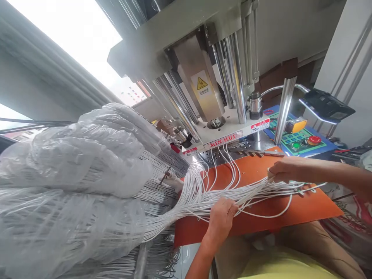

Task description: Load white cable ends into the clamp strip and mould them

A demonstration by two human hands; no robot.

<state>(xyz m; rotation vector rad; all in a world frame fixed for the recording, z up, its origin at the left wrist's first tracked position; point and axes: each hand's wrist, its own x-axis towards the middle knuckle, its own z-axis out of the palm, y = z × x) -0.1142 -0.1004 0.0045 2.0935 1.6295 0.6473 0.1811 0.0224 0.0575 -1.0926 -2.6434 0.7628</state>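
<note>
A thick bundle of thin white cables (pixel 200 197) runs across an orange work board (pixel 258 209) in front of me. My left hand (pixel 222 215) is closed over the near side of the bundle, about its middle. Further right, my right hand (pixel 281 169) has its fingers curled down against the far side of the bundle. A small pale tan patch shows at its fingertips; I cannot make out what it is. Several cables curve up from the bundle into the press (pixel 223 141). At the right, the cable ends carry small green and metallic parts (pixel 299 190).
Clear plastic-wrapped cable bundles (pixel 72 166) fill the left side. A T-handled clamp (pixel 165 175) stands beside the bundle. Behind the board are the press's steel columns (pixel 238 77) and hot-surface label (pixel 202 84). A control panel (pixel 305 141) with a red button and a lamp (pixel 325 106) stand right.
</note>
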